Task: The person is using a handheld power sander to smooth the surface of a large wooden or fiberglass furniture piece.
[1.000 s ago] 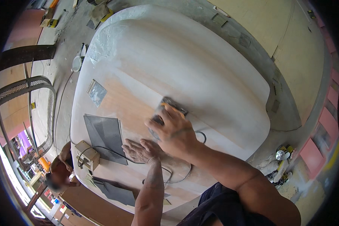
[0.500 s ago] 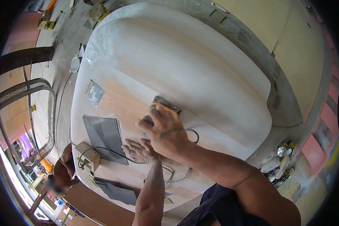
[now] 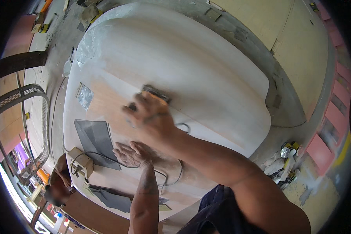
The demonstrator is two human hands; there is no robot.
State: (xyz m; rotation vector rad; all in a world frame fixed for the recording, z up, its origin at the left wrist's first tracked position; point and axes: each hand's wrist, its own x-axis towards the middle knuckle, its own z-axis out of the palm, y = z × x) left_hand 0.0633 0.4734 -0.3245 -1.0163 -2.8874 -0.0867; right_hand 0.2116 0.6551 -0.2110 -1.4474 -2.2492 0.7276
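Note:
A large, curved, whitish moulded panel (image 3: 206, 74) with tan sanded patches spreads out in front of me. My right hand (image 3: 154, 117) is closed around an orange and black power sander (image 3: 156, 94), whose pad rests against the panel; motion blurs the hand. Nearer to me, my left hand (image 3: 132, 155) lies palm down on the surface, fingers spread, holding nothing. Its fingertips reach close to dark grey sandpaper sheets (image 3: 95, 140). A grey power cord (image 3: 113, 159) runs beside and partly behind that hand.
A beige socket box (image 3: 81, 162) sits at the panel's left edge, with more dark sheets (image 3: 112, 198) nearby. Another person (image 3: 58, 183) is beyond that edge. A curved metal frame (image 3: 33, 91) stands at far left; cans and rags (image 3: 282, 163) lie on the floor at right.
My right hand and the sander have slid a little away from me and to the left over the panel. My left hand stays flat on it. The whole view has shifted slightly.

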